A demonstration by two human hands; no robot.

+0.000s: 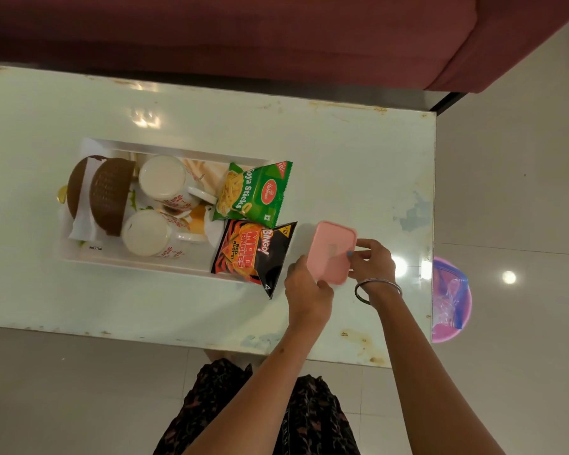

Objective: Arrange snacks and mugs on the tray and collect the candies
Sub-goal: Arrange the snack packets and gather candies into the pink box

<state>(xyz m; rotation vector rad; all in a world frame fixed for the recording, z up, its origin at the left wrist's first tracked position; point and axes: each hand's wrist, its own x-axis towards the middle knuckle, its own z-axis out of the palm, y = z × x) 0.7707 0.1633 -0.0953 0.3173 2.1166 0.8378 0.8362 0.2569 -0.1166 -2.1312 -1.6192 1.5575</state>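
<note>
Two hands on one pink box, just right of the tray, low over or resting on the surface — can't tell which. Left hand curls its fingers round the near corner; right hand pinches the right edge, thumb on top. Looks like light, stiff plastic w/ smooth lid, prob slippery; best held at opposite edges, as now. Contents hidden, so candies inside is only a guess, and no loose candies show. Whether lid is snapped shut: unclear. On the tray, two mugs and snack packets; black packet overhangs the tray's rim.
</note>
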